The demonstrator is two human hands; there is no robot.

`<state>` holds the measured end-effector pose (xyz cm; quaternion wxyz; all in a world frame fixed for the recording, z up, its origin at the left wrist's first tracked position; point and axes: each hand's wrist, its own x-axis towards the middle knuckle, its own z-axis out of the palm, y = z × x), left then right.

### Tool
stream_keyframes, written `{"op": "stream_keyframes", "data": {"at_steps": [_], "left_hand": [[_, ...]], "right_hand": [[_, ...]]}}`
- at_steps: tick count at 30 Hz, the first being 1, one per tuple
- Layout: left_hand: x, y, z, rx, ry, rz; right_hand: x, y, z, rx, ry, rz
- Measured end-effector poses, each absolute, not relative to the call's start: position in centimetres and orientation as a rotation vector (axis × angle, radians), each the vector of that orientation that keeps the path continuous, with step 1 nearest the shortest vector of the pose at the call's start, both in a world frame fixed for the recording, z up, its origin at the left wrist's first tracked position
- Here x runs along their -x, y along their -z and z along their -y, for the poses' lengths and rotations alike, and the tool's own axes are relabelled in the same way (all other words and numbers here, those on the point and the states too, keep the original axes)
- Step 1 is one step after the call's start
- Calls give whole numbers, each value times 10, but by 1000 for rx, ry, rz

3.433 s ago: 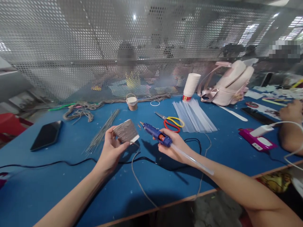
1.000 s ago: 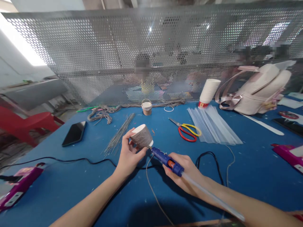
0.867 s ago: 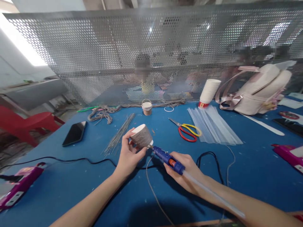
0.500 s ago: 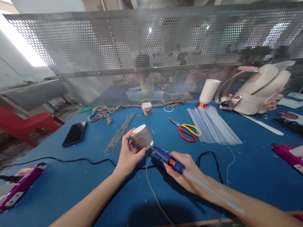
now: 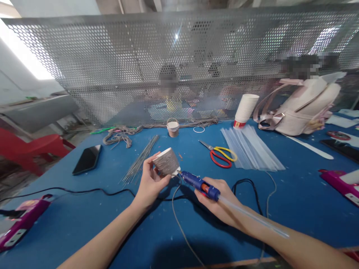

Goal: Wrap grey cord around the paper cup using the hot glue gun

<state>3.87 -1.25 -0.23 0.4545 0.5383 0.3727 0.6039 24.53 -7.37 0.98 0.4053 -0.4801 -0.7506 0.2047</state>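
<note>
My left hand (image 5: 153,178) grips a paper cup (image 5: 167,162) wound with grey cord, tilted on its side with its white rim near my thumb. A loose grey cord (image 5: 179,226) trails from the cup down to the table's front edge. My right hand (image 5: 217,198) is wrapped round a blue hot glue gun (image 5: 193,180), a long clear glue stick (image 5: 252,216) poking out of its back. The gun's nozzle is at the cup's lower right edge; whether it touches I cannot tell.
Scissors (image 5: 221,155), clear glue sticks (image 5: 251,149), stacked paper cups (image 5: 246,111) and a backpack (image 5: 303,106) are on the right. Wires (image 5: 143,158), a phone (image 5: 87,159) and a power strip (image 5: 24,226) lie left. A small bucket (image 5: 173,128) stands before the perforated screen (image 5: 117,67).
The cup has turned slightly in my left hand. The glue gun's nozzle stays at its edge, and the view has shifted a little.
</note>
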Motion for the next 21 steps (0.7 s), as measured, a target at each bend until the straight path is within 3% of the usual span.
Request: {"op": "stream_keyframes", "data": {"at_steps": [21], "left_hand": [[-35,4,9,-1271,-1438,-874]], "right_hand": [[-246,-21,76,1219,-722,1802]]}}
